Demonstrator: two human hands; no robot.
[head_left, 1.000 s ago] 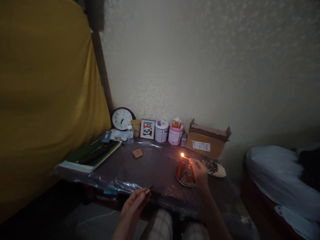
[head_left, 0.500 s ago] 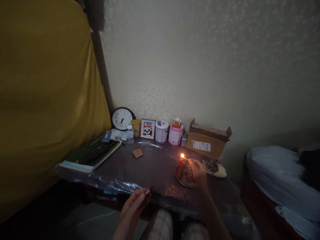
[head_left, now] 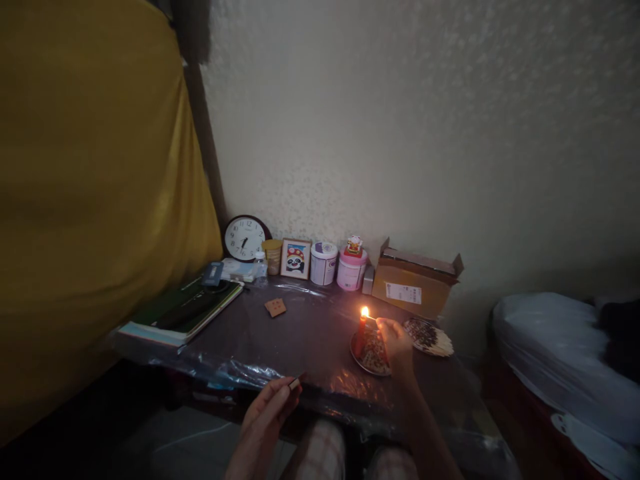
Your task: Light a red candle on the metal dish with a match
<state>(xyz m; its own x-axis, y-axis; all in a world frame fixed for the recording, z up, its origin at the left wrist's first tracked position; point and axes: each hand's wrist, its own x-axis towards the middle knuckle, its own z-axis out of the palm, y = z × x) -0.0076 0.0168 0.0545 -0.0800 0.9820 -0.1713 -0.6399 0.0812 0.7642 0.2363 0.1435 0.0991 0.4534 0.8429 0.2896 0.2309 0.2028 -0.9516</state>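
A red candle (head_left: 361, 339) stands upright at the left side of a round plate (head_left: 371, 371) strewn with small brownish bits. Pinched in my right hand (head_left: 399, 345) is a thin matchstick (head_left: 371, 318), its far end at the bright flame (head_left: 365, 311) on top of the candle. The flame hides whether the match tip itself burns. Lower down, in front of the table edge, my left hand (head_left: 265, 417) is closed around a small matchbox (head_left: 294, 384); only a pale end and a dark side show between thumb and fingers.
Matchsticks with dark heads lie on another plate (head_left: 429, 336) at right. A cardboard box (head_left: 411, 293), two tins (head_left: 323, 264), a framed panda picture (head_left: 295, 259) and a clock (head_left: 245, 238) line the wall. Books (head_left: 183, 313) lie left; a tan card (head_left: 275, 307) lies mid-table.
The flame at the candle top looks slightly bigger and brighter. Both hands stay almost exactly where they were, with the same things in them.
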